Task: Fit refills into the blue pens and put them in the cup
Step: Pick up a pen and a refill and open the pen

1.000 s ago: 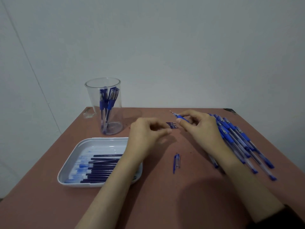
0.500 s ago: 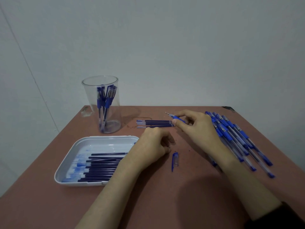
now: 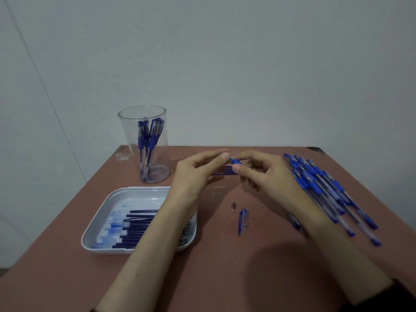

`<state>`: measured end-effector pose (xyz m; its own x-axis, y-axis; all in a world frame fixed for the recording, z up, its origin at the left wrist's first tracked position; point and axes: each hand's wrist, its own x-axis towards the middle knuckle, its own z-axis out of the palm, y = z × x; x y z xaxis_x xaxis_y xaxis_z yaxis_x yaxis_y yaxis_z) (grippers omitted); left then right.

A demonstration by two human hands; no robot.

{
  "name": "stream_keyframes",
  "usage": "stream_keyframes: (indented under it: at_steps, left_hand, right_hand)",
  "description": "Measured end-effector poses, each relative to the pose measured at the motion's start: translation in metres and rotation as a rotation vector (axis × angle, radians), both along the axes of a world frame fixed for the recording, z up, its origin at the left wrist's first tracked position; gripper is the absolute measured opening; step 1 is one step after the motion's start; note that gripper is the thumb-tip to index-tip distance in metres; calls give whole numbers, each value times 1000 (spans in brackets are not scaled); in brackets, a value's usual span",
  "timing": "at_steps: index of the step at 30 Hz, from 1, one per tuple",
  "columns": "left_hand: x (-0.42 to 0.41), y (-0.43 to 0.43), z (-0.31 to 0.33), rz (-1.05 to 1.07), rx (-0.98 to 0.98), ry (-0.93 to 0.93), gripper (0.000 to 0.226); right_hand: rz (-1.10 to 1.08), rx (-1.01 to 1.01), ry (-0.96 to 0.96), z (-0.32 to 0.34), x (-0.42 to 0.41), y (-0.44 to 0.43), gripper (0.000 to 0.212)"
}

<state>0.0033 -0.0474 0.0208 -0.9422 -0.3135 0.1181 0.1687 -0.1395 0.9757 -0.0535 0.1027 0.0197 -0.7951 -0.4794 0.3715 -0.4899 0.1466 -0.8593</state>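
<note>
A few blue pens (image 3: pixel 148 140) stand in the clear plastic cup (image 3: pixel 126 136), many more await refills (image 3: pixel 319 185) at right, while the left hand (image 3: pixel 195 174) and right hand (image 3: pixel 267 176) pinch one blue-gripped pen (image 3: pixel 235 162) above mid-table.

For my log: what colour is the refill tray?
The tray is white; head view.

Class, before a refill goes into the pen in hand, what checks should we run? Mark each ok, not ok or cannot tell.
1. Pen pinched by left hand and right hand: ok.
2. Metal tip lying loose on the table: ok.
3. Cap off, beside the tip: ok.
4. Loose refills lying just behind the hands: ok.
5. Pen empty inside: cannot tell.
6. Cup upright, with room: ok.
</note>
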Motion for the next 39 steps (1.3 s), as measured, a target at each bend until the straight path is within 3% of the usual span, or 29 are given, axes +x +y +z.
stream_keyframes:
  at_steps: [8,12,14,16,19,23,25,28,31,33,36,39]
  left_hand:
    - [-1,-7,7,91,302,47,8]
    - [-2,-4,3,26,201,34,23]
    - [-2,-2,1,9,96,6,20]
    - [0,-1,0,1,112,21,14]
    - [1,-1,6,74,210,111,12]
    - [8,-13,23,327,283,435,16]
    - [13,-21,38,437,166,537,18]
    - [4,-32,59,457,-343,531,23]
    - [-35,-39,63,356,-985,305,29]
    - [-62,-40,52,228,-1259,136,32]
    - [-89,-38,28,52,-1403,-38,31]
    - [-104,-36,12,-17,-1366,-107,28]
  right_hand:
    - [-33,25,-43,-5,-5,-1,11]
    - [-36,46,-26,-7,-6,-2,9]
    - [-19,35,-24,-6,-6,-1,9]
    - [-2,22,-31,-5,-6,-1,8]
    - [-11,8,-50,-5,-7,-1,9]
    - [-63,28,-47,-6,-11,1,8]
    - [-106,27,-38,-7,-14,2,8]
    - [-170,-5,-28,-8,-18,2,6]
    - [-235,-45,3,-9,-21,3,8]
    - [-269,-56,35,-10,-24,4,14]
    - [-287,-66,60,-9,-25,4,15]
    - [-293,-54,75,-7,-24,4,16]
